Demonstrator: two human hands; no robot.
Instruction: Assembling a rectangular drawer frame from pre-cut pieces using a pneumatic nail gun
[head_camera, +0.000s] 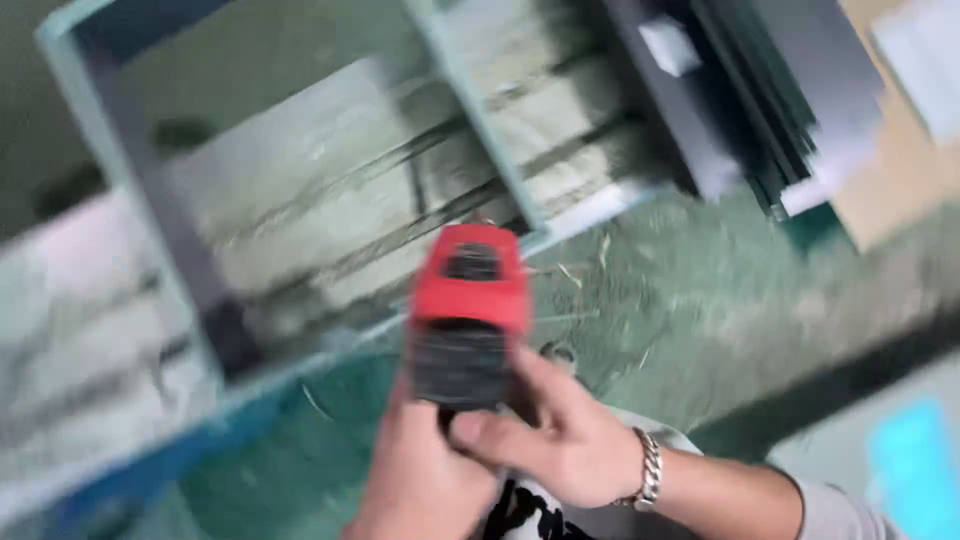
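We grip a red-and-black tool (466, 320) in both hands: left hand (425, 470) wrapped beneath, right hand (560, 430) clamped on its side. Next likely needs steadying it toward the frame (190, 250); blur hides the rest.

Green painted floor (700, 290), scuffed and strewn with thin pale shavings (585, 275). Directly on it, a large pale-blue metal frame (470, 110) with a dark inner bar (165, 215), blurred by motion. Inside the frame, long grey-white slabs (340, 190) side by side, dark gaps between them. To the upper right, a stack of dark flat panels (770, 90) on the floor, with a brown cardboard sheet (900, 170) just beside it. Lower right, a dark strip (850, 375) across the floor and a bright cyan patch (910, 465), too blurred to identify.
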